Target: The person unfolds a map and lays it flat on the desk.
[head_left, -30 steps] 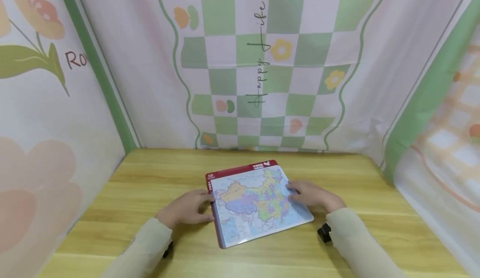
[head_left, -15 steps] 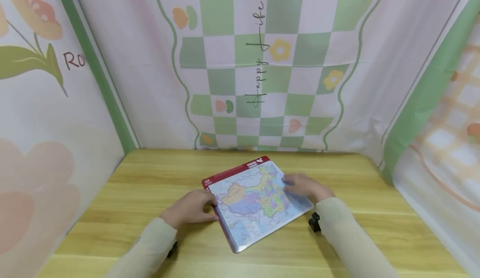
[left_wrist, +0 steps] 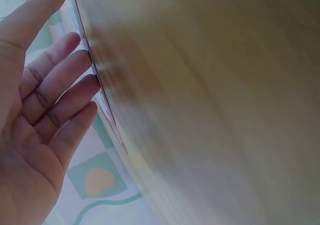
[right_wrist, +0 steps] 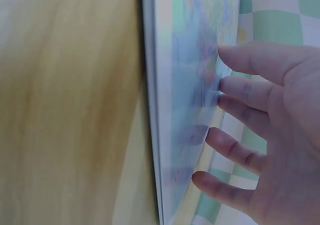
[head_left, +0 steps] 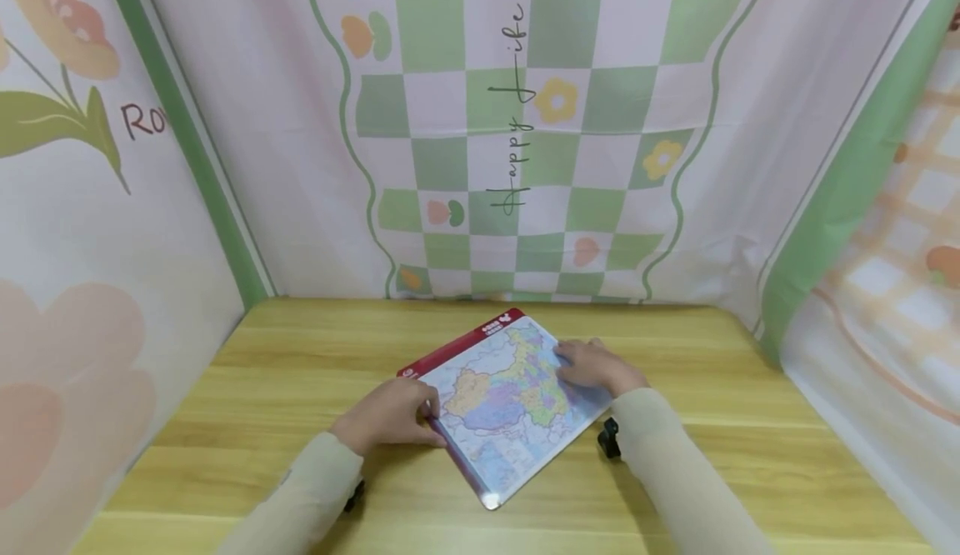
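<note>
A thin rectangular map board [head_left: 491, 413] with a red strip along its far edge lies tilted at an angle on the table. It shows a map of China in pastel colours. My left hand [head_left: 390, 415] is at its left edge, and in the left wrist view the fingertips [left_wrist: 82, 62] touch that edge while the palm stays off it. My right hand [head_left: 598, 367] lies along the opposite edge; the right wrist view has its spread fingertips [right_wrist: 220, 135] resting on the board's printed face. Neither hand wraps round the board.
The board rests on a wood-grain table [head_left: 735, 455]. Behind it hangs a green-and-white checked curtain [head_left: 502, 163] that reads "Happy Life". Floral cloth [head_left: 75, 205] borders the left side, and orange-checked cloth [head_left: 907, 263] the right. Both wrists carry small black devices [head_left: 609, 438].
The board has turned counterclockwise on the table, its near corner swinging right and its far right corner left. The right hand has moved left and slightly away; the left hand slightly right.
</note>
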A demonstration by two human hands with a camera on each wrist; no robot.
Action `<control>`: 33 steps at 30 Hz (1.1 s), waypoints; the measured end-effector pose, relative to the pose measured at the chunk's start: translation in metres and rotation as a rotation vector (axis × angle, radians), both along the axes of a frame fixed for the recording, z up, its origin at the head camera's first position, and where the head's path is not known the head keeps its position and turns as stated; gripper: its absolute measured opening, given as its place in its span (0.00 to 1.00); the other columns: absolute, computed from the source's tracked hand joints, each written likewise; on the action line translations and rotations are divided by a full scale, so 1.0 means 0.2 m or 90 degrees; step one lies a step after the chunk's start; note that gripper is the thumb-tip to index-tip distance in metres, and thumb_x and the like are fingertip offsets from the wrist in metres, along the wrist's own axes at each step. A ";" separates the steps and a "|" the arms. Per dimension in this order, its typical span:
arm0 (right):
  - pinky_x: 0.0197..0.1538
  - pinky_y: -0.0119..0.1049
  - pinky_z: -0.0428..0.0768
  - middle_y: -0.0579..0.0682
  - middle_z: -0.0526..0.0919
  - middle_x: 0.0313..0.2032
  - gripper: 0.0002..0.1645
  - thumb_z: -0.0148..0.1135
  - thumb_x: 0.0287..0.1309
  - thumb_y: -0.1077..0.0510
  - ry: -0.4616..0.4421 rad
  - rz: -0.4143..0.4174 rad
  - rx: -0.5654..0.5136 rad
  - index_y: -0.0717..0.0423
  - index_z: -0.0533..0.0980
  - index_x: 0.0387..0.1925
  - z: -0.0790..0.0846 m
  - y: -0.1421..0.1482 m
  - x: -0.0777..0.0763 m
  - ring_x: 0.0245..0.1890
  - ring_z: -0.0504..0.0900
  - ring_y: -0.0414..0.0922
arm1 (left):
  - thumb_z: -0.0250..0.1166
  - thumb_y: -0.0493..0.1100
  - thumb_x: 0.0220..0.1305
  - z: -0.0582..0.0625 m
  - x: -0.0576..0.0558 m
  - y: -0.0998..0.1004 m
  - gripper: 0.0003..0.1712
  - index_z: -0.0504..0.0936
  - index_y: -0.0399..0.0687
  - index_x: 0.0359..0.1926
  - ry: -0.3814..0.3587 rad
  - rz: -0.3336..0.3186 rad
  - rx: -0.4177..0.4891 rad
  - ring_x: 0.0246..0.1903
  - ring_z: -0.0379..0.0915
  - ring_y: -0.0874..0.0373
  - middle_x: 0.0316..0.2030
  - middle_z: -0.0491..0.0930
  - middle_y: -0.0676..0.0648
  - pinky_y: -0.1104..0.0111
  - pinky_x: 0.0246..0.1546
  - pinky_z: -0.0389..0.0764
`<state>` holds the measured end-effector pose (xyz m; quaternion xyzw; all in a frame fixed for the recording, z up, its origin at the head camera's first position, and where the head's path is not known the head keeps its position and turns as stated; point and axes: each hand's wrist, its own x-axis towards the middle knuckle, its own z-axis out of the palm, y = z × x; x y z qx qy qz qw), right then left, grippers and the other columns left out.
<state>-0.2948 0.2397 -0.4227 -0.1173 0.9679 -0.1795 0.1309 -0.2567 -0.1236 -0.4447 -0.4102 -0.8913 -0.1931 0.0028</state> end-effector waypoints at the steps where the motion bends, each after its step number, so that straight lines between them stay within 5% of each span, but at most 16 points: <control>1: 0.71 0.64 0.55 0.63 0.61 0.73 0.33 0.57 0.69 0.54 -0.002 -0.003 0.002 0.63 0.67 0.70 0.00 0.00 0.00 0.71 0.55 0.67 | 0.78 0.61 0.50 0.00 0.00 0.01 0.22 0.81 0.52 0.29 -0.003 0.001 0.000 0.25 0.67 0.67 0.24 0.75 0.61 0.73 0.30 0.74; 12: 0.71 0.63 0.54 0.62 0.60 0.73 0.35 0.55 0.71 0.50 0.007 0.007 0.019 0.60 0.64 0.73 -0.03 0.01 -0.01 0.72 0.54 0.66 | 0.79 0.53 0.52 0.04 0.01 0.01 0.16 0.85 0.49 0.33 -0.048 0.001 -0.002 0.27 0.71 0.68 0.27 0.81 0.58 0.72 0.35 0.78; 20: 0.72 0.64 0.52 0.66 0.59 0.73 0.36 0.56 0.71 0.51 0.019 0.031 0.003 0.64 0.62 0.73 -0.02 0.03 0.01 0.72 0.52 0.69 | 0.76 0.47 0.58 0.04 -0.03 -0.01 0.11 0.86 0.50 0.39 -0.132 0.009 0.016 0.34 0.75 0.66 0.34 0.82 0.57 0.69 0.41 0.80; 26: 0.72 0.63 0.52 0.72 0.58 0.71 0.38 0.59 0.69 0.54 0.030 0.064 -0.031 0.72 0.60 0.71 0.01 0.04 0.06 0.71 0.54 0.70 | 0.73 0.42 0.62 0.06 -0.05 -0.04 0.07 0.87 0.47 0.40 -0.108 0.007 0.033 0.37 0.77 0.61 0.37 0.83 0.54 0.67 0.42 0.81; 33: 0.71 0.63 0.56 0.73 0.61 0.70 0.37 0.60 0.69 0.55 0.015 0.084 -0.039 0.73 0.62 0.69 0.03 0.07 0.14 0.70 0.56 0.70 | 0.71 0.43 0.64 0.06 -0.06 -0.09 0.11 0.87 0.45 0.45 -0.108 0.051 0.028 0.40 0.78 0.58 0.41 0.84 0.52 0.63 0.46 0.81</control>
